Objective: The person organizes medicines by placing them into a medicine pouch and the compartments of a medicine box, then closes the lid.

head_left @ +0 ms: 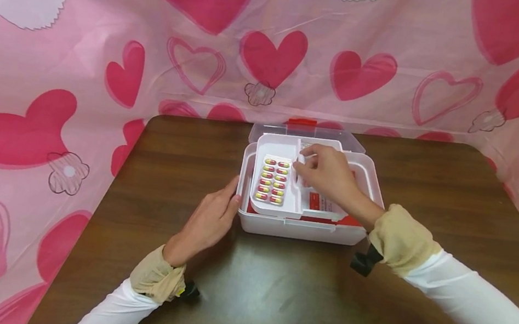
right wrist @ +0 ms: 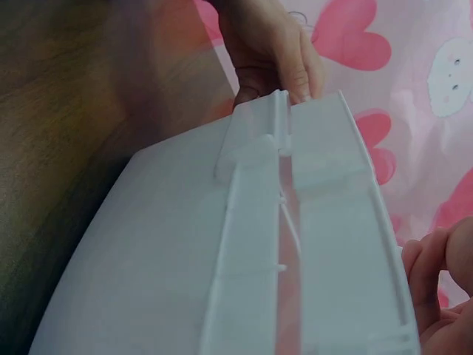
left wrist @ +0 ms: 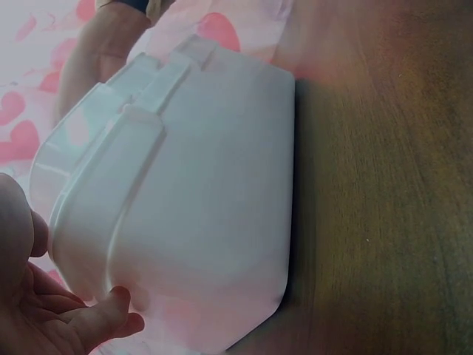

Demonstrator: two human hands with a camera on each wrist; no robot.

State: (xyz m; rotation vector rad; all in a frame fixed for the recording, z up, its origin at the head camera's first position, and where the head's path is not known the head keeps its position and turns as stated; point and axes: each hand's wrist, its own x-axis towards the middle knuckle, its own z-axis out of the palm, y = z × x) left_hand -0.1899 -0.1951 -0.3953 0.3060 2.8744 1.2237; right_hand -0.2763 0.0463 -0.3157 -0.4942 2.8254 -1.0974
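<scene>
A white plastic box (head_left: 299, 231) stands on the table with its clear lid (head_left: 310, 132) tipped back behind it. A white inner tray (head_left: 277, 148) sits askew and raised in the box, and a gap shows beneath it in the right wrist view. On the tray's left side lies a blister pack of red and yellow capsules (head_left: 273, 180). My right hand (head_left: 325, 174) pinches the tray at its middle divider, the fingertips partly hidden. My left hand (head_left: 209, 218) rests against the box's left side, fingers extended along the wall.
A red-and-white packet (head_left: 315, 201) shows at the tray's right part. Red material (head_left: 351, 221) lies inside the box under the tray. Brown wooden table (head_left: 270, 296) surrounds the box, and a pink heart-patterned cloth (head_left: 308, 25) hangs behind and at the sides.
</scene>
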